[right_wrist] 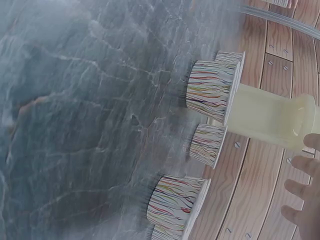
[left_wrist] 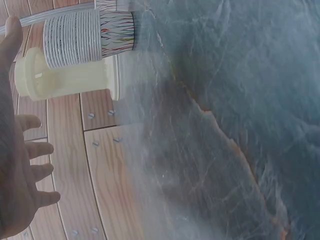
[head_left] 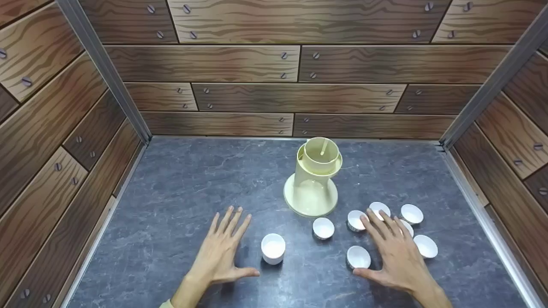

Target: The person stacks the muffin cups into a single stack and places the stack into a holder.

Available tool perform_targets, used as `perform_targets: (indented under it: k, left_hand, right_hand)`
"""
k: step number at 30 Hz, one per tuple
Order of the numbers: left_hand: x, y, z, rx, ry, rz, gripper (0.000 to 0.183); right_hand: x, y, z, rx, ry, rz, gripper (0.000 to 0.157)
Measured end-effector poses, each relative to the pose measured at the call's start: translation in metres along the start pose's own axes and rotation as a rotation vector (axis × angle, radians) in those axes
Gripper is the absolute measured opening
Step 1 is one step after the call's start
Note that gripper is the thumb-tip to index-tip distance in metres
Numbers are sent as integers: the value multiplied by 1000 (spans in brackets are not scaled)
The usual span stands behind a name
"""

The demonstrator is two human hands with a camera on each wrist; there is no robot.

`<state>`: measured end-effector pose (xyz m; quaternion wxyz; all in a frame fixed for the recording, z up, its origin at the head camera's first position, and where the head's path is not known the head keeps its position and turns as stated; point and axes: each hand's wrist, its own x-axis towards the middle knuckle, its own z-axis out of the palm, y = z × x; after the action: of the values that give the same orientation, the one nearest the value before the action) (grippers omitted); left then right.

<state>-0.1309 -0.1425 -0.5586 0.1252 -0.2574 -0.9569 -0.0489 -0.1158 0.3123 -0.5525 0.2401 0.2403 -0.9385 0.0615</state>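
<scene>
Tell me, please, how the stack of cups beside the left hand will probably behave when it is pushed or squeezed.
The stack is taller than wide and narrows downward, so a high push may tip it. Its thin-looking, closely nested rims suggest it is light and might flex if squeezed.

The left hand [left_wrist: 17, 192], fingers spread, is left of a cup stack [left_wrist: 72, 39] — white rims above colourful streaks — on the marbled tabletop [left_wrist: 230, 110]; a pale yellow stand [left_wrist: 72, 81] rises beyond it, before the far plank wall [left_wrist: 67, 165].
</scene>
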Motion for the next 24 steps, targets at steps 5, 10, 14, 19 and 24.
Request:
perform_targets:
  k: [5,10,14,19,24]
  left_hand:
    - [1,3,5,8,-10,2,134]
    - [3,8,11,12,4,20,132]
    - [5,11,16,-5,14,38,130]
    - [9,13,22,5,27,65,127]
    - [11,15,27,18,32,89,123]
  right_hand:
    - [0,0,2,13,-5,-32,124]
    - [0,0,4,43,-28,-65,125]
    - [-1,1,6,52,-37,-84,123]
    - [-4,3,10,33,-65,-86,121]
    - [-7,6,13,14,-105,-76,119]
